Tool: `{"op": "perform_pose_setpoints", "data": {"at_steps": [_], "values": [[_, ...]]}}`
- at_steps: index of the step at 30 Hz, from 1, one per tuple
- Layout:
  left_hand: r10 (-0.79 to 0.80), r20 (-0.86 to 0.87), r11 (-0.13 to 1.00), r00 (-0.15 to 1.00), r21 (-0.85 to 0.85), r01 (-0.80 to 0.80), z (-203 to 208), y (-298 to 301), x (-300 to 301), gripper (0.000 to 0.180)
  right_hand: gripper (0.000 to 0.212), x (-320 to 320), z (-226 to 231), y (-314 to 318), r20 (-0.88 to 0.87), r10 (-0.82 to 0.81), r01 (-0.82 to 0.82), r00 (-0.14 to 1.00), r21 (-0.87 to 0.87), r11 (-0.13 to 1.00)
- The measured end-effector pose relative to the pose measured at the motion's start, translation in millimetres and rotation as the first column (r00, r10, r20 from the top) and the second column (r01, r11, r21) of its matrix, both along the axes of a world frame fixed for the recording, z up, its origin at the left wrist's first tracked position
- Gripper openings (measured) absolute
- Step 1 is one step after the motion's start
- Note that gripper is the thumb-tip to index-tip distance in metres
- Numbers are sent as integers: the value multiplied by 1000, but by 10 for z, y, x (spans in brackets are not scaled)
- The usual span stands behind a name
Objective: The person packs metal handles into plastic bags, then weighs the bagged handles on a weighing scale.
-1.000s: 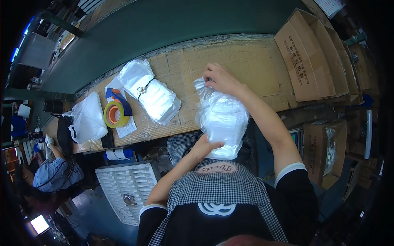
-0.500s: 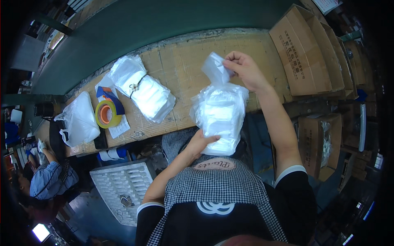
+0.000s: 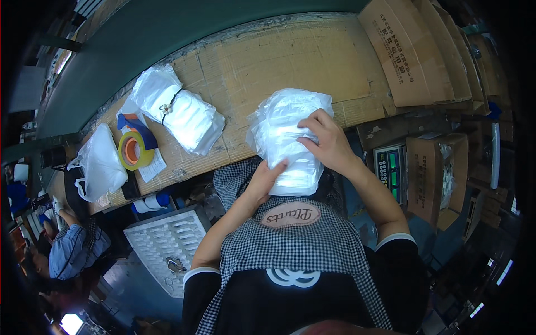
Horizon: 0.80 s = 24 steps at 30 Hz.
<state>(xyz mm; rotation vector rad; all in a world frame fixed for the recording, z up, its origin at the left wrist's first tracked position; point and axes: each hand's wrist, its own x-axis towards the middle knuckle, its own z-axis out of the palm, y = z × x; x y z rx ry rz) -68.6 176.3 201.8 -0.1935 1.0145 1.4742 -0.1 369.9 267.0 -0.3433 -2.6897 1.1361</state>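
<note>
Holding bags (image 3: 285,134), lettered apron (image 3: 293,243), printed carton (image 3: 406,56)

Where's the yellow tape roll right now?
In the head view, the yellow tape roll is on the bench, left of the person's hands, between the white plastic bag and the tied bundle of clear bags.

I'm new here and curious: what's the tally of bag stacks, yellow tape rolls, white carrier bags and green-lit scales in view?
Bag stacks: 2 (untied stack, tied stack)
Yellow tape roll: 1
White carrier bag: 1
Green-lit scale: 1
Total: 5
</note>
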Motion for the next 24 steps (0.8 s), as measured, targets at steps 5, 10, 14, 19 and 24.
{"op": "perform_pose_setpoints", "data": {"at_steps": [5, 10, 14, 19, 24], "values": [[-10, -70, 1000, 998, 15, 11, -21, 8, 8, 44, 33, 148, 75, 35, -182, 207, -167, 961, 214, 962], [-5, -95, 999, 995, 37, 8, -45, -1, 25, 42, 29, 165, 25, -6, -1, 337, -323, 942, 283, 903], [2, -55, 999, 999, 41, 1, -61, -41, 26, 46, 22, 154, 14, 37, -23, 344, -328, 939, 250, 911], [24, -4, 988, 1000, 155, -23, -57, -81, 29, 68, 9, 258, 397, 128, 233, 378, -193, 896, -562, 805], [-82, -59, 988, 995, 128, 89, -91, -49, -19, 78, 12, 381, 174, -131, 88, 325, -125, 942, -805, 581]]}}
